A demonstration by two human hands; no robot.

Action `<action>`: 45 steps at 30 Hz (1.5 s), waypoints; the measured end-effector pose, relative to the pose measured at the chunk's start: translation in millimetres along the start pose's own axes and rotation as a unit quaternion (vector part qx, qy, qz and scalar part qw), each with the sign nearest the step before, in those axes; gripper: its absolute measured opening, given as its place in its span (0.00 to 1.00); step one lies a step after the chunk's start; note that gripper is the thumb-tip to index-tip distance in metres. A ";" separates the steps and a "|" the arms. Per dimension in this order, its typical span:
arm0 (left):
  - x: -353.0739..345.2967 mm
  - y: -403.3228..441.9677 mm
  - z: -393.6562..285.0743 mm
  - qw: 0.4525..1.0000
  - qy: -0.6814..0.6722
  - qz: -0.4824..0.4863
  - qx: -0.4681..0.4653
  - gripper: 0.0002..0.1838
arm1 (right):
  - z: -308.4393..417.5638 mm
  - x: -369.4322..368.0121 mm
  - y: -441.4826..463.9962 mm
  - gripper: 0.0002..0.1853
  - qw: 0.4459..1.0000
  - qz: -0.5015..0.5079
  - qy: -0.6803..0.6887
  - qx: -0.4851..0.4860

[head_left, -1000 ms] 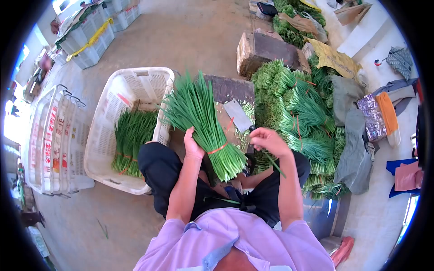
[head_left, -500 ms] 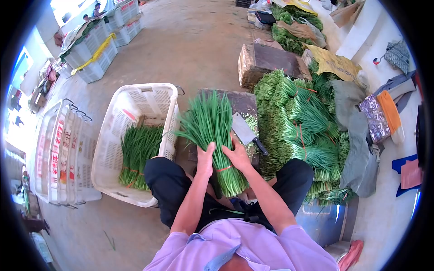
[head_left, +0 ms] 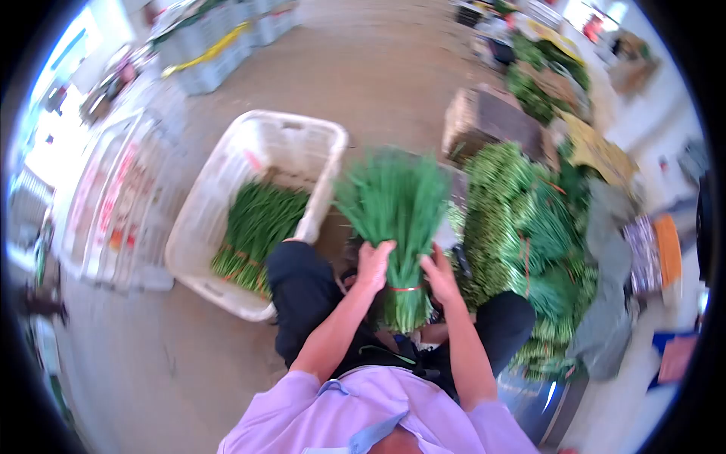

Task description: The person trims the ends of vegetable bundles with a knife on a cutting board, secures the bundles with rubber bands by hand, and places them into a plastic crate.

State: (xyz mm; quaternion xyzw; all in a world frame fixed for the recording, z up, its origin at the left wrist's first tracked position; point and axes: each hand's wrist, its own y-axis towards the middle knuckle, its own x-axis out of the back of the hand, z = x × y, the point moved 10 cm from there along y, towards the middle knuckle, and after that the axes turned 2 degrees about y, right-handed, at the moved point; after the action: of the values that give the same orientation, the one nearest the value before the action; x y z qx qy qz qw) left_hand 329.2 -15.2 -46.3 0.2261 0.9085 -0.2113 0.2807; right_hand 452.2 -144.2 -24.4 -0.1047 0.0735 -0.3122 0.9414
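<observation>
A bunch of green chives (head_left: 397, 197), tied with a red band, stands nearly upright between my knees, its leafy tops blurred. My left hand (head_left: 374, 263) grips its left side just above the band. On the other side my right hand (head_left: 439, 274) presses against the stems, its fingers partly hidden behind the leaves. Just right of that hand, a cleaver's dark handle (head_left: 461, 259) shows; most of its blade is covered by the chives. The board (head_left: 457, 180) behind is mostly hidden, with green trimmings on it.
To the left, a white plastic crate (head_left: 198, 185) holds banded chives (head_left: 265, 219). Stacked crates (head_left: 113, 204) stand farther left. A large heap of chives (head_left: 495, 219) lies at the right, beside a grey cloth (head_left: 601, 303). Behind it is a worn box (head_left: 491, 125).
The view has swung left, so the surroundings sit farther right. The held bunch has turned more upright, and my right hand has shifted to its outer side.
</observation>
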 end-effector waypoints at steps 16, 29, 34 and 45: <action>-64.9 -34.3 -88.5 0.983 0.055 0.175 -0.020 0.38 | 27.6 -29.2 -11.5 0.40 0.977 0.069 0.201 -0.037; -89.7 -232.9 -277.6 0.560 0.644 0.097 -0.512 0.42 | 186.8 -184.8 -104.0 0.41 0.848 0.318 0.394 -0.156; -107.5 -269.2 -315.4 0.446 0.660 0.115 -0.594 0.39 | 178.4 -217.2 -136.7 0.40 0.830 0.417 0.300 -0.219; 64.1 -93.0 -375.0 0.643 0.696 -0.045 -0.315 0.44 | 78.1 -152.4 -33.6 0.38 0.857 0.461 0.120 -0.195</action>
State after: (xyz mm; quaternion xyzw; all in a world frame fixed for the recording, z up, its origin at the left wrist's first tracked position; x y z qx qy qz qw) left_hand 77.1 120.0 221.2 0.1634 0.8568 0.2954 -0.3898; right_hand 327.9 -66.8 70.4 -0.2021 0.2852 0.1678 0.9218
